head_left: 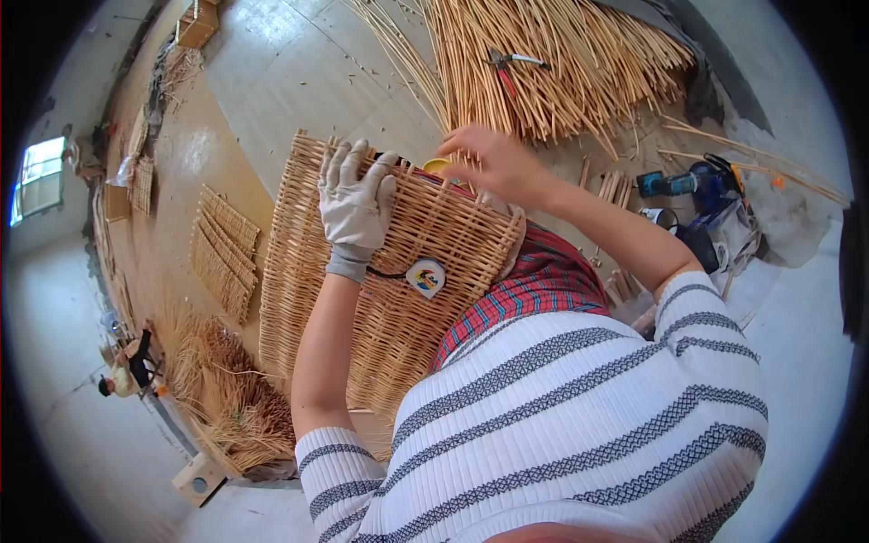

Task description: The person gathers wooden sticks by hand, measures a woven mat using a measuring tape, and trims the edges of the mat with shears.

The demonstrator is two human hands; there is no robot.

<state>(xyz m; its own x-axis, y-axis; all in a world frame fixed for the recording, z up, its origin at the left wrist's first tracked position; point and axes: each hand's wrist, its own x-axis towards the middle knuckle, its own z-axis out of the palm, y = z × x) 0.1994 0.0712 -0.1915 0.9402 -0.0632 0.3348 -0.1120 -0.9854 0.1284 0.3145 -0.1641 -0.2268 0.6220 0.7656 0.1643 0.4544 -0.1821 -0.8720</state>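
A woven wicker panel, which may be one side of a basket, leans up in front of my body. My left hand, in a pale work glove, lies on its outer face with the fingers gripping the top edge. My bare right hand is at the same edge farther right, fingers bent inward; what they hold, if anything, is hidden. A yellow round object shows just left of those fingers, behind the edge. A round white tag with a cartoon picture hangs on the panel by a dark cord.
A large bundle of canes lies ahead, with red-and-white-handled pruning shears on it. Blue power tools stand at right. Flat woven panels and loose cane lie at left. Another person is at far left.
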